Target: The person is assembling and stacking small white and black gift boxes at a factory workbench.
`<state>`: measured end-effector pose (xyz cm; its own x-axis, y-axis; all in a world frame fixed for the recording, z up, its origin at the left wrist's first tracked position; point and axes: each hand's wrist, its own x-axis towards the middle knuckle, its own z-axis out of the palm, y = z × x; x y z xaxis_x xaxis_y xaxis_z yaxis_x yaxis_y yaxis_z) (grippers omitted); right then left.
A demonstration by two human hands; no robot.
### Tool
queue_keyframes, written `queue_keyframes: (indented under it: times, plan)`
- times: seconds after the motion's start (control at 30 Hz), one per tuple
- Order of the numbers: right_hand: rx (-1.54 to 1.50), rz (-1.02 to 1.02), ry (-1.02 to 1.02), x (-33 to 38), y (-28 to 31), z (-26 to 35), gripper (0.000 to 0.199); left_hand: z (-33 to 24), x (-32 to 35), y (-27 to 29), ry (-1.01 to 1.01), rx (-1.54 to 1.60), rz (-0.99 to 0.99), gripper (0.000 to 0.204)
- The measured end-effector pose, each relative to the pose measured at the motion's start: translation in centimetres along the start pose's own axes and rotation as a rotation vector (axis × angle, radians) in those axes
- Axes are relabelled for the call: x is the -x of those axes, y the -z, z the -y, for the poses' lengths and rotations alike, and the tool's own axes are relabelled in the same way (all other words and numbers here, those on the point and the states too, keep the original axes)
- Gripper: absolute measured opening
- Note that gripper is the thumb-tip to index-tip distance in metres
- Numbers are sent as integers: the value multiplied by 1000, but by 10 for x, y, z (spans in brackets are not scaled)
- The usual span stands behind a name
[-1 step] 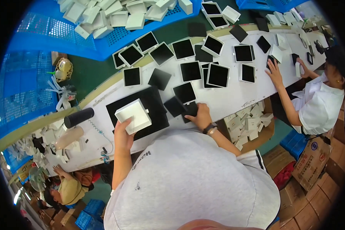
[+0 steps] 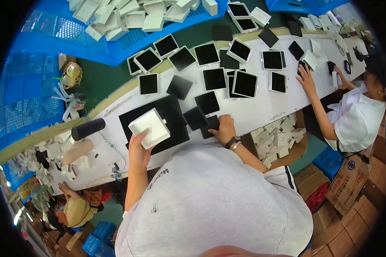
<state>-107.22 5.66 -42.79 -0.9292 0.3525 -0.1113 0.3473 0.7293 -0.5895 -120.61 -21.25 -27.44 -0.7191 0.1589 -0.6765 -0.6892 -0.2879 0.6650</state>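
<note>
My left hand (image 2: 139,147) grips a shallow white square box (image 2: 152,128), thumb over its near wall. That box is over a large black mat (image 2: 176,113) on the white table. At the mat's right, my right hand (image 2: 224,129) pinches the edge of a thin black square pad (image 2: 209,127). Another black square pad (image 2: 195,118) lies beside it, overlapping the mat's edge. Just beyond is a white box with a black inside (image 2: 207,103). A loose dark square (image 2: 179,87) lies past the mat. My right fingertips are partly hidden.
Several black-filled white boxes (image 2: 244,83) spread across the table (image 2: 266,105). A blue crate (image 2: 111,51) heaped with white boxes stands at the far left. A black cylinder (image 2: 88,129) lies left. A carton (image 2: 302,147) of white boxes sits below the edge. A co-worker (image 2: 356,111) works at right.
The black pad at my right hand has shifted slightly left and looks flatter to the table. My left hand and the white box stay in place.
</note>
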Motion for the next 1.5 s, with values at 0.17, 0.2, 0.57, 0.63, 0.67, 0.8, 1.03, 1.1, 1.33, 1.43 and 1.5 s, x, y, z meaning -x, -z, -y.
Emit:
queue_keyframes:
  times: [0.17,0.2,0.57,0.63,0.67,0.8,1.03,1.1,1.33,1.43,1.5]
  plan:
    - [-54,274,27,14,-15,-36,52,22,-12,36,-120,250,-137,44]
    - [-296,223,-212,15,-3,-22,53,25,-15,45,-90,262,-154,44]
    - [-77,83,-131,34,10,-3,38,21,20,15,-345,-5,-24,41]
    - [-567,32,-292,37,48,29,28,19,23,6,-375,-79,18,45]
    - [-700,-122,-210,36,75,66,25,19,24,-3,-473,-223,37,49]
    - [-314,-298,625,26,145,151,21,17,54,-45,-570,-444,235,56]
    - [128,-178,1034,15,153,184,30,22,57,-63,-682,-453,409,54]
    - [121,-140,1067,15,149,178,31,16,61,-63,-443,-373,530,53]
    - [-537,-323,516,14,133,164,58,25,52,-52,-492,-407,477,51]
    - [-1206,294,58,15,130,162,61,28,51,-48,-509,-321,477,59]
    - [-1222,294,59,13,125,159,63,18,58,-52,-440,-379,538,68]
